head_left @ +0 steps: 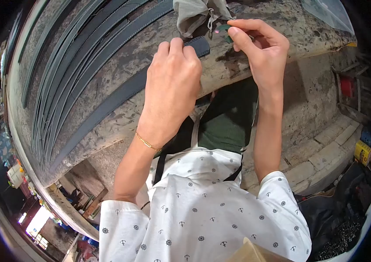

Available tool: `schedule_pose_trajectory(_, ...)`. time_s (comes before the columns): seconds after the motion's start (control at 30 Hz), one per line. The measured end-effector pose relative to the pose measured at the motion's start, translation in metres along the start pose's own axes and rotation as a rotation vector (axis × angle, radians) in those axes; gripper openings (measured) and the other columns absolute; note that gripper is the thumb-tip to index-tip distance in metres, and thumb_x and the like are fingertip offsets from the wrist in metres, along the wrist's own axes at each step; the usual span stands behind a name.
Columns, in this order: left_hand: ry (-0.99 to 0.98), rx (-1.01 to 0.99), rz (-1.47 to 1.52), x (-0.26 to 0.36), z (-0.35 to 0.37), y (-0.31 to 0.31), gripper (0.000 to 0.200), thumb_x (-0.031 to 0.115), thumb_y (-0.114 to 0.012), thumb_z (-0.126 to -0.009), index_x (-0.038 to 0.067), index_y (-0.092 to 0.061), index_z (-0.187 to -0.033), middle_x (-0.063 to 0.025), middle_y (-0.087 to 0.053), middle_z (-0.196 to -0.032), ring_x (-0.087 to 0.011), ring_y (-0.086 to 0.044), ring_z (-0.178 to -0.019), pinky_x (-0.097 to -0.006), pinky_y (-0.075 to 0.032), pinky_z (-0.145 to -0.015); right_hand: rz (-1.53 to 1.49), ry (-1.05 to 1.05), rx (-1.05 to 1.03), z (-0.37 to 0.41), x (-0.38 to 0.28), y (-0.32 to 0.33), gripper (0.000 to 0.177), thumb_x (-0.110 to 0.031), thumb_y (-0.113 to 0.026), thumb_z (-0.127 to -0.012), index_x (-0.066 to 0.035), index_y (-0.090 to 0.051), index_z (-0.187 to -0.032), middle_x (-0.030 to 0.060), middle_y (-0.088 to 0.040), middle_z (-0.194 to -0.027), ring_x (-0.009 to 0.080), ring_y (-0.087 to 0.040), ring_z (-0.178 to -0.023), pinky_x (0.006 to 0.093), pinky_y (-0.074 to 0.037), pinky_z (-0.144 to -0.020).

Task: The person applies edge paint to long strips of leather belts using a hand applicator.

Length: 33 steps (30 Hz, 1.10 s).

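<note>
My left hand (174, 65), wearing a gold chain bracelet (147, 143), is closed with bent fingers over the end of a long dark grey strap (115, 99). The squared tip of that strap sticks out beyond the knuckles. Up and to the right, my right hand (262, 46) pinches a small dark green piece (223, 28) with a pink spot between thumb and index finger; its kind is too small to make out. Just behind it lies a crumpled grey cloth bag (194, 17) with a drawstring.
Many dark grey straps with pale stitched edges (85, 48) lie bundled along the left of the worn, stained table (290, 32). Clear plastic sheeting (329, 15) covers its far right corner. On the floor side stand a yellow box (362, 153) and black sheeting (334, 218).
</note>
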<state>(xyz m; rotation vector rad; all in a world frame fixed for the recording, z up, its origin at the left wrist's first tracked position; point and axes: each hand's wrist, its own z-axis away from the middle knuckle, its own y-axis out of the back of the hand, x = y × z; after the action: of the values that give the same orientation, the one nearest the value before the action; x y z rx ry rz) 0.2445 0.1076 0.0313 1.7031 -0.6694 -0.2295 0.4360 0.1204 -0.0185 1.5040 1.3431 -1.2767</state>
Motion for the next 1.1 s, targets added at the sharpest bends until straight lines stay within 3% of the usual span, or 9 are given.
schedule_pose_trajectory(0.2, -0.040, -0.141, 0.008, -0.010, -0.014, 0.006, 0.013, 0.003, -0.066, -0.079, -0.005, -0.057, -0.082, -0.0205, -0.060, -0.085, -0.0399, -0.063, -0.085, -0.0476, -0.052, -0.077, 0.014, 0.026, -0.010, 0.000, -0.007, -0.004, 0.016, 0.000, -0.075, -0.088, 0.001, -0.077, -0.104, 0.0013, -0.069, -0.080, 0.0058, -0.059, -0.068, 0.0193, -0.042, -0.060)
schedule_pose_trajectory(0.27, -0.080, -0.168, -0.050, -0.011, -0.016, 0.007, 0.015, 0.003, -0.072, -0.074, -0.006, -0.062, -0.081, -0.0198, -0.063, -0.084, -0.0360, -0.067, -0.084, -0.0440, -0.057, -0.073, 0.016, 0.041, -0.016, 0.000, -0.009, -0.006, 0.016, 0.000, -0.075, -0.088, 0.001, -0.077, -0.104, 0.0012, -0.069, -0.080, 0.0058, -0.059, -0.068, 0.0193, -0.042, -0.060)
schedule_pose_trajectory(0.4, -0.072, -0.186, -0.038, -0.015, -0.016, 0.004, 0.015, 0.003, -0.071, -0.075, -0.006, -0.061, -0.082, -0.0201, -0.062, -0.085, -0.0361, -0.067, -0.084, -0.0432, -0.057, -0.073, 0.026, 0.037, -0.012, 0.001, -0.010, -0.007, 0.016, 0.000, -0.075, -0.088, 0.001, -0.077, -0.104, 0.0011, -0.069, -0.080, 0.0056, -0.059, -0.068, 0.0192, -0.043, -0.060)
schedule_pose_trajectory(0.5, -0.079, -0.159, 0.003, -0.019, -0.011, 0.001, 0.015, 0.004, -0.069, -0.076, -0.006, -0.059, -0.083, -0.0203, -0.061, -0.087, -0.0369, -0.066, -0.084, -0.0442, -0.056, -0.073, 0.023, 0.046, -0.015, 0.000, -0.007, -0.007, 0.016, 0.000, -0.075, -0.088, 0.001, -0.077, -0.104, 0.0012, -0.069, -0.080, 0.0056, -0.059, -0.068, 0.0192, -0.043, -0.061)
schedule_pose_trajectory(0.57, -0.074, -0.032, 0.164, -0.022, -0.006, -0.003, 0.013, 0.001, -0.063, -0.077, -0.003, -0.052, -0.083, -0.0181, -0.056, -0.082, -0.0390, -0.061, -0.079, -0.0462, -0.051, -0.073, 0.013, 0.062, -0.022, 0.000, -0.006, -0.007, 0.016, 0.000, -0.075, -0.088, 0.001, -0.077, -0.104, 0.0013, -0.069, -0.080, 0.0057, -0.059, -0.068, 0.0193, -0.043, -0.061)
schedule_pose_trajectory(0.7, -0.034, 0.028, 0.202, -0.022, 0.006, -0.005, 0.013, 0.000, -0.065, -0.079, -0.002, -0.054, -0.085, -0.0158, -0.056, -0.083, -0.0357, -0.061, -0.077, -0.0436, -0.051, -0.071, 0.035, 0.065, -0.021, 0.000, -0.007, -0.007, 0.016, 0.000, -0.075, -0.089, 0.001, -0.076, -0.105, 0.0017, -0.070, -0.081, 0.0059, -0.059, -0.067, 0.0196, -0.044, -0.060)
schedule_pose_trajectory(0.77, 0.101, 0.102, 0.375, -0.024, 0.015, -0.009, 0.011, 0.001, -0.068, -0.083, -0.002, -0.061, -0.091, -0.0141, -0.060, -0.088, -0.0322, -0.063, -0.078, -0.0403, -0.053, -0.071, 0.032, 0.070, -0.027, 0.000, -0.006, -0.006, 0.016, 0.000, -0.075, -0.089, 0.001, -0.076, -0.105, 0.0019, -0.070, -0.082, 0.0060, -0.059, -0.067, 0.0196, -0.044, -0.059)
schedule_pose_trajectory(0.97, 0.054, 0.238, 0.302, -0.018, 0.022, -0.015, 0.016, 0.003, -0.073, -0.086, -0.001, -0.068, -0.100, -0.0128, -0.066, -0.097, -0.0308, -0.066, -0.081, -0.0374, -0.054, -0.073, 0.001, 0.052, -0.046, -0.002, -0.005, -0.006, 0.013, -0.003, -0.077, -0.089, -0.001, -0.078, -0.102, -0.0014, -0.070, -0.082, 0.0029, -0.060, -0.073, 0.0179, -0.047, -0.064)
schedule_pose_trajectory(1.1, 0.032, 0.175, 0.261, -0.014, 0.016, -0.009, 0.015, 0.001, -0.073, -0.083, -0.002, -0.067, -0.097, -0.0138, -0.065, -0.096, -0.0331, -0.065, -0.082, -0.0401, -0.054, -0.073, -0.003, 0.040, -0.041, -0.001, -0.008, -0.005, 0.013, -0.003, -0.077, -0.089, -0.001, -0.078, -0.102, -0.0012, -0.070, -0.081, 0.0035, -0.061, -0.072, 0.0181, -0.047, -0.063)
